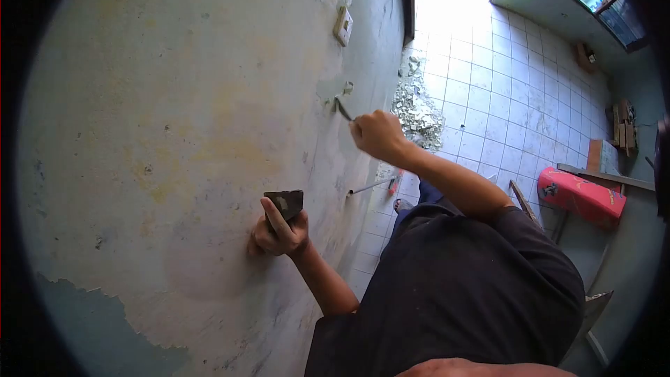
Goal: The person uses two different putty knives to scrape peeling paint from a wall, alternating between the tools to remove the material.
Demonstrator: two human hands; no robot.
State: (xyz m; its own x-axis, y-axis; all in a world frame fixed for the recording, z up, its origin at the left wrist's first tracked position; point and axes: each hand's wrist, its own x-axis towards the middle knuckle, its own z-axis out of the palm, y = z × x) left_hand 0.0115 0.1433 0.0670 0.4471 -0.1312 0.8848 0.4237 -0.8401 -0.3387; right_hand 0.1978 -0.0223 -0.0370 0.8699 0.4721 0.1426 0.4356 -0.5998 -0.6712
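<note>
My right hand (pixel 378 134) is closed around a putty knife (pixel 343 108). The knife's blade meets the wall (pixel 230 98) beside a small damp-looking grey patch, just below a small hole. In my left hand (pixel 280 232) is a dark flat plate (pixel 287 202) with a pale smear on its face. My fingers wrap the plate from below, and that hand is close to the wall; whether it touches cannot be made out. Worn paint, yellowish stains and small pits cover the wall.
A light switch (pixel 343 26) sits higher along the wall. Broken plaster rubble (pixel 417 108) lies on the tiled floor (pixel 481 84) at its foot. A thin pipe (pixel 371 186) sticks out near my legs. A pink box (pixel 581 197) and wooden pieces (pixel 624 128) stand to the right.
</note>
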